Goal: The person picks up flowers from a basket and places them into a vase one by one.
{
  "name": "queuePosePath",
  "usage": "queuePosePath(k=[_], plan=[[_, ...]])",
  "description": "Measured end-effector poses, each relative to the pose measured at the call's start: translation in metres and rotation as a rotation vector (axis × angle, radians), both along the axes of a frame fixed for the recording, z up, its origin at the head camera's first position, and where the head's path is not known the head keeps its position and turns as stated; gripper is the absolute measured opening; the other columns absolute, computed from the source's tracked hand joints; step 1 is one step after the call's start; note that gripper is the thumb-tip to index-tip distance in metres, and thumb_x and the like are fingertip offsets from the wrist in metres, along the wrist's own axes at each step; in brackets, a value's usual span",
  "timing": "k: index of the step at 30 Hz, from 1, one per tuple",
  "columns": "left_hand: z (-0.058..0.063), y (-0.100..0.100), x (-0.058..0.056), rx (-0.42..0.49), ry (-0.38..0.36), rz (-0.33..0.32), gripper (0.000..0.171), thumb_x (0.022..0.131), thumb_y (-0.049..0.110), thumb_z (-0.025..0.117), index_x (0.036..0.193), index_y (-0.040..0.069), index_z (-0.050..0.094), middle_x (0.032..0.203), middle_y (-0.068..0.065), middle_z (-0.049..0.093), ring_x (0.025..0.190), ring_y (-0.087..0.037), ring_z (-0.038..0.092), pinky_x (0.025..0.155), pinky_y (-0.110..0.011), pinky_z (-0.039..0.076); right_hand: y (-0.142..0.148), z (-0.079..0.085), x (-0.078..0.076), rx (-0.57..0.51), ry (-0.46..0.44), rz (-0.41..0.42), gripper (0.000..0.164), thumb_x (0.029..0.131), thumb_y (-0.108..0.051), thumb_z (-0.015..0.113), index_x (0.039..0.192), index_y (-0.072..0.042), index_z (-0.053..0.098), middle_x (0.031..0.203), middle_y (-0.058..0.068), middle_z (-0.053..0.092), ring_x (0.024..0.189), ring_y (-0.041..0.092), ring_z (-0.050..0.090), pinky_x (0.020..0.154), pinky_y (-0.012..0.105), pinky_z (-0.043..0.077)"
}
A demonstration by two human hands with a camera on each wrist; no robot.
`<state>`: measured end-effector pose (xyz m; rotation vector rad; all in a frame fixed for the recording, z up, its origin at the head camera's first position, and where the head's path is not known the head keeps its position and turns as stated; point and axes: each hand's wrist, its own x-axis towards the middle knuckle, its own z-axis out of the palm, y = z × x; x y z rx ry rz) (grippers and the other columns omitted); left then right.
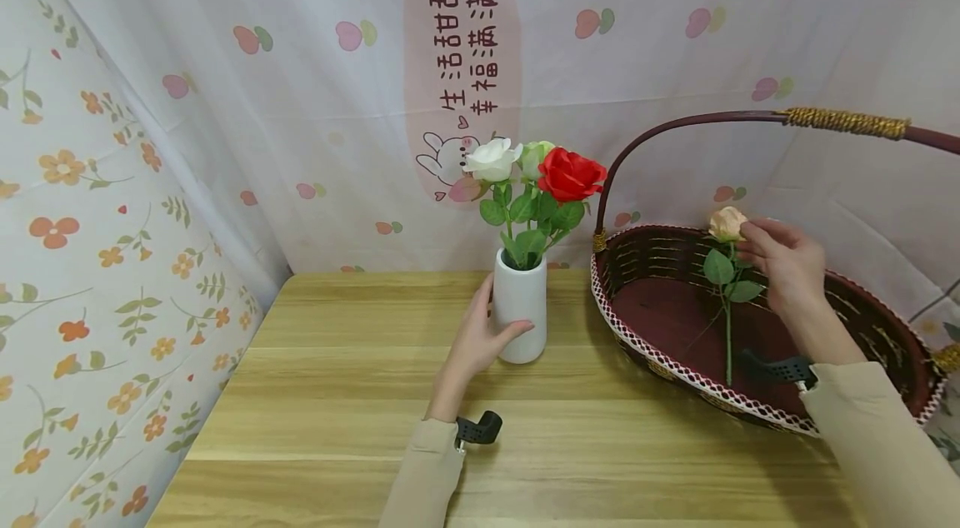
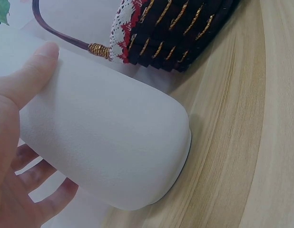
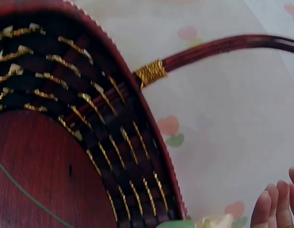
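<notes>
A white vase (image 1: pixel 520 311) stands upright on the table, holding a white rose (image 1: pixel 492 160), a pale green rose (image 1: pixel 534 159) and a red rose (image 1: pixel 572 175) with green leaves. My left hand (image 1: pixel 480 331) grips it from the left side, thumb across the front and the other fingers behind; the left wrist view shows the vase's base (image 2: pixel 151 156) on the wood. Over the basket (image 1: pixel 645 336), my right hand (image 1: pixel 791 266) pinches a peach rose (image 1: pixel 727 223) at its bloom, the stem hanging down. Only the bloom's edge and some fingertips show in the right wrist view.
The dark woven basket has a white-and-red lace rim and a tall arched handle (image 1: pixel 690 124) wrapped in gold cord. It stands on the right of the wooden table (image 1: pixel 337 403). Patterned curtains (image 1: pixel 322 136) hang behind and at the left.
</notes>
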<state>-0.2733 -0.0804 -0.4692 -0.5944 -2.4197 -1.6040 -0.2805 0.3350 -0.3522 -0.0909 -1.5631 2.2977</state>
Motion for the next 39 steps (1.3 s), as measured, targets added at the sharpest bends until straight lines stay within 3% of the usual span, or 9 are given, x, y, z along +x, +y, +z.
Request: queuePosePath(k=[5,15,19,29,33,39], plan=[[-0.001,0.000,0.000,0.009,0.006,-0.005,0.093,0.087,0.038,0.081,0.159,0.017,0.026,0.154,-0.008,0.041,0.135,-0.025,0.045,0.106,-0.046,0.043,0.012,-0.005,-0.002,-0.012,-0.020,-0.013,0.011,0.092,0.003,0.069,0.090,-0.008,0.073,0.082,0.000,0.072,0.063,0.011,0.070,0.059,0.022,0.058],[-0.001,0.000,0.000,0.012,-0.002,-0.008,0.094,0.087,0.038,0.081,0.159,0.017,0.026,0.155,-0.008,0.040,0.136,-0.024,0.045,0.107,-0.046,0.043,0.028,-0.017,-0.005,0.048,-0.149,-0.133,0.019,0.092,0.002,0.068,0.081,-0.012,0.072,0.071,-0.002,0.068,0.054,0.011,0.067,0.052,0.022,0.056],[-0.001,0.000,0.001,0.011,-0.006,-0.002,0.094,0.087,0.038,0.081,0.159,0.017,0.026,0.155,-0.008,0.039,0.136,-0.025,0.045,0.107,-0.046,0.043,0.032,-0.021,-0.007,0.108,-0.227,-0.168,0.018,0.092,-0.003,0.070,0.080,-0.016,0.070,0.070,-0.005,0.067,0.053,0.010,0.067,0.052,0.021,0.055],[-0.001,0.000,0.001,0.000,-0.016,0.005,0.094,0.087,0.037,0.081,0.160,0.017,0.025,0.155,-0.009,0.039,0.136,-0.025,0.044,0.107,-0.045,0.043,0.039,-0.032,-0.011,0.277,-0.421,-0.224,0.034,0.092,-0.012,0.070,0.062,-0.027,0.067,0.056,-0.012,0.063,0.049,0.006,0.064,0.046,0.019,0.051],[0.000,0.000,0.001,-0.001,-0.018,0.004,0.093,0.087,0.036,0.081,0.159,0.016,0.026,0.155,-0.009,0.040,0.136,-0.025,0.045,0.107,-0.046,0.043,0.043,-0.037,-0.013,0.324,-0.504,-0.217,0.035,0.092,-0.016,0.071,0.060,-0.029,0.065,0.053,-0.012,0.063,0.047,0.006,0.064,0.045,0.018,0.049],[0.000,0.001,0.001,-0.008,-0.018,0.006,0.093,0.087,0.036,0.081,0.160,0.018,0.025,0.155,-0.008,0.040,0.136,-0.023,0.045,0.107,-0.044,0.043,0.047,-0.044,-0.017,0.428,-0.547,-0.176,0.041,0.093,-0.020,0.070,0.056,-0.036,0.063,0.051,-0.013,0.062,0.048,0.004,0.064,0.047,0.019,0.051]])
